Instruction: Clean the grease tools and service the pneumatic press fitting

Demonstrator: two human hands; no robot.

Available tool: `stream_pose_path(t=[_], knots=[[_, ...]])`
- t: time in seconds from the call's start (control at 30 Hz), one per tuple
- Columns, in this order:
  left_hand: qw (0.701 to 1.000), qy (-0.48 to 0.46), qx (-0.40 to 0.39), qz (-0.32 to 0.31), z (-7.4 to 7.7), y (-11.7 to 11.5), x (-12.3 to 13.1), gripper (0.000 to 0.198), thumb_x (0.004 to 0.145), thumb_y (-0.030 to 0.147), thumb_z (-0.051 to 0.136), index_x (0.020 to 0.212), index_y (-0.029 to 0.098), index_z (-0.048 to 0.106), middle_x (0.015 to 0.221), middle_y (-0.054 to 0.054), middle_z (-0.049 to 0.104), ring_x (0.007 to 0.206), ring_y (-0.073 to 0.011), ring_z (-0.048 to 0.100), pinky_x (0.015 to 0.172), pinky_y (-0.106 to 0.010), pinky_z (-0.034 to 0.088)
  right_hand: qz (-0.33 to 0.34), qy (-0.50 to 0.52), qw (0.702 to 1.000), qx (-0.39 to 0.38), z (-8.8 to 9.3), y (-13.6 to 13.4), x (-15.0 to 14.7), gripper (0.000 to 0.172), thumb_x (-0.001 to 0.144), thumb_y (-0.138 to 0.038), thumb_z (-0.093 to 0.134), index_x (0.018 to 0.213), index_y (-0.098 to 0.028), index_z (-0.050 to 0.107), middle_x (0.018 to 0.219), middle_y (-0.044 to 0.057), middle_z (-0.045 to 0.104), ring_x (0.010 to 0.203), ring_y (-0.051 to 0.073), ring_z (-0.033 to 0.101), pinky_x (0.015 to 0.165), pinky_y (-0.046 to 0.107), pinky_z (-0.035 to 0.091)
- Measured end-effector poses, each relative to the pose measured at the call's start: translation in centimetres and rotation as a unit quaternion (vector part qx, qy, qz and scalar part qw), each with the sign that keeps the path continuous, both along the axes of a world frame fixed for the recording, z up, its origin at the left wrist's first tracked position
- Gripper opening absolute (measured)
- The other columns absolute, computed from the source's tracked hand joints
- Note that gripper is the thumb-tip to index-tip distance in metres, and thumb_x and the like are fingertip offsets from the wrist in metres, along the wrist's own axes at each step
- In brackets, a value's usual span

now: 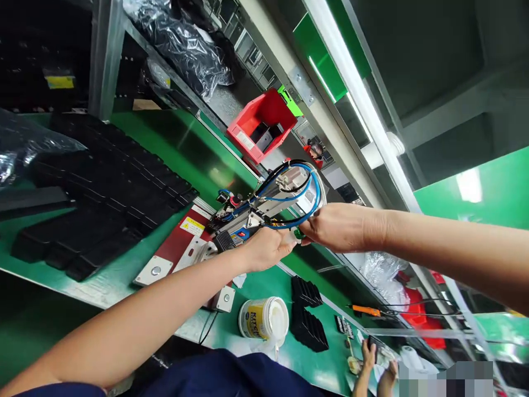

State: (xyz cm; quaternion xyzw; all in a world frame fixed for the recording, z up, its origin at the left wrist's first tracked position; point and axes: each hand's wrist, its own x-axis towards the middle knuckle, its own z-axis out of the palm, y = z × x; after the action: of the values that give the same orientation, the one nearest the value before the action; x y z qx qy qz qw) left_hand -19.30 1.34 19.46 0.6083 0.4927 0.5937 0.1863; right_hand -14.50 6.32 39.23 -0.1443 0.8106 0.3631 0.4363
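Both of my hands meet in front of the bench press [264,207], a metal machine with blue and black air hoses looped over its top. My left hand [264,249] is closed, with a pale bit at its fingertips that I cannot make out. Closed too, my right hand [336,227] pinches at a small green piece [298,234] right beside the left fingertips. Fingers hide most of that piece, so its kind does not show. The press's dark red base [177,242] carries a round push button [156,271] at its near left corner and another button [226,298] at the right.
Black plastic housings [111,187] are piled on the green bench at left. A white tub [264,318] stands near the front edge, beside stacked black parts [308,325]. Above sits a red bin [262,124]. A co-worker's hands [367,355] hold a dark part at lower right.
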Motion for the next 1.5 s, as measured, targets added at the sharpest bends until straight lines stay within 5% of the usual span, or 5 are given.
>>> stream_pose_path(t=[0.5, 0.8, 1.0, 1.23, 1.5], knots=[[0.998, 0.061, 0.01, 0.016, -0.2, 0.5, 0.7, 0.024, 0.089, 0.024, 0.043, 0.09, 0.015, 0.066, 0.089, -0.009, 0.071, 0.079, -0.0205, 0.068, 0.072, -0.032, 0.052, -0.128, -0.089, 0.988, -0.016, -0.8, -0.7, -2.0, 0.029, 0.092, -0.021, 0.05, 0.067, -0.014, 0.063, 0.06, 0.007, 0.065, 0.048, 0.014, 0.055, 0.047, 0.031, 0.028], [0.997, 0.065, -0.03, -0.003, 0.2, -0.1, 0.7, 0.022, 0.088, 0.023, 0.044, 0.091, 0.017, 0.064, 0.07, -0.007, 0.069, 0.064, -0.0253, 0.067, 0.057, -0.035, 0.047, -0.082, -0.132, 0.988, 0.016, -0.3, -1.3, -1.8, 0.025, 0.089, -0.016, 0.051, 0.07, -0.015, 0.066, 0.057, 0.007, 0.063, 0.05, 0.016, 0.051, 0.047, 0.033, 0.024], [0.999, 0.02, -0.028, -0.011, -0.1, -0.1, 0.5, 0.022, 0.087, 0.025, 0.048, 0.095, 0.015, 0.066, 0.079, -0.01, 0.07, 0.07, -0.0265, 0.067, 0.057, -0.035, 0.045, -0.067, -0.123, 0.989, -0.04, -0.2, -1.1, -2.5, 0.025, 0.088, -0.013, 0.053, 0.068, -0.016, 0.068, 0.056, 0.005, 0.063, 0.048, 0.017, 0.053, 0.044, 0.034, 0.027], [0.998, -0.007, -0.043, -0.047, 0.3, -0.1, -0.3, 0.028, 0.086, 0.03, 0.047, 0.076, 0.016, 0.069, 0.072, -0.009, 0.069, 0.071, -0.0256, 0.067, 0.061, -0.035, 0.045, 0.035, -0.081, 0.995, -0.053, 0.1, -1.2, -2.0, 0.037, 0.092, -0.017, 0.045, 0.062, -0.017, 0.066, 0.048, 0.004, 0.054, 0.043, 0.018, 0.049, 0.039, 0.035, 0.026], [0.997, -0.058, -0.05, -0.01, 1.0, 0.3, 0.8, 0.019, 0.076, 0.02, 0.052, 0.075, 0.017, 0.071, 0.075, -0.009, 0.07, 0.074, -0.0267, 0.067, 0.064, -0.038, 0.049, -0.025, -0.04, 0.996, -0.071, -0.4, -1.1, -1.7, 0.025, 0.085, -0.023, 0.061, 0.06, -0.018, 0.062, 0.051, 0.001, 0.056, 0.043, 0.016, 0.051, 0.04, 0.034, 0.028]])
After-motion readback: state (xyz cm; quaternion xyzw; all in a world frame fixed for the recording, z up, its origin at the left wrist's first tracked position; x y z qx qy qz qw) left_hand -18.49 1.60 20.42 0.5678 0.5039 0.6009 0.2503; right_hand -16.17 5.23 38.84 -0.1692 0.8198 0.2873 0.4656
